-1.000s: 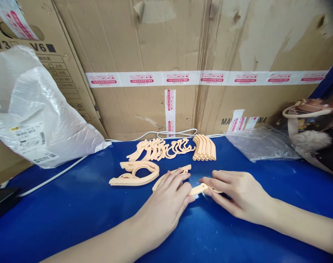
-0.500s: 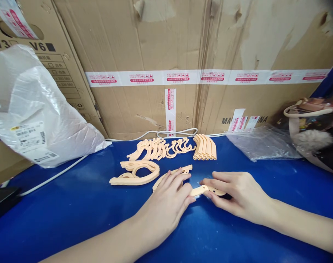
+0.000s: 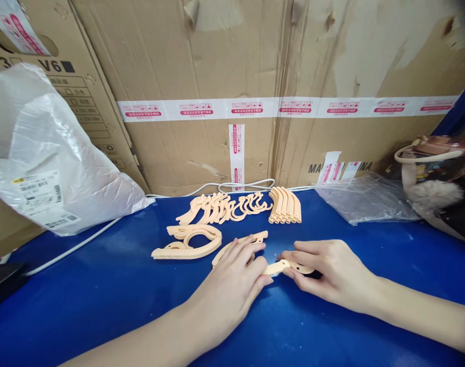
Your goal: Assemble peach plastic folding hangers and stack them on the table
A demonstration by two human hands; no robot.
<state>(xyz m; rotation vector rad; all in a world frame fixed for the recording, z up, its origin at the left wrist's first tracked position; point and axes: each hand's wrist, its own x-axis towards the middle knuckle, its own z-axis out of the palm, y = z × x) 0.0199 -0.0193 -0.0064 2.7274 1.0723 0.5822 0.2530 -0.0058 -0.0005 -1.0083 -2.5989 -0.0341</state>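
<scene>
Between my hands, just above or on the blue table, is a cream plastic hanger arm [image 3: 274, 268] with a hole near its right end. My left hand [image 3: 236, 278] pinches its left end between thumb and fingers. My right hand [image 3: 337, 270] grips a second cream hanger piece [image 3: 302, 267] with holes, its end meeting the arm; my fingers cover part of it. Under and behind my left fingers lies another curved hanger piece [image 3: 260, 237], partly hidden. To the left rests a folded cream hanger [image 3: 202, 251] with a rounded middle.
Farther back on the blue table [image 3: 113, 295] lie several curved hanger parts [image 3: 209, 209], hooks [image 3: 248, 206] and a stack of arms [image 3: 285, 205]. A white plastic bag [image 3: 64, 158] stands left, a clear bag [image 3: 366, 199] right, near a dark bag [image 3: 442, 178]. Cardboard boxes [image 3: 202, 148] and a white cable [image 3: 248, 184] are behind.
The whole view has shifted very slightly. Both hands keep almost the same hold on the two hanger pieces, and the parts on the table have not moved.
</scene>
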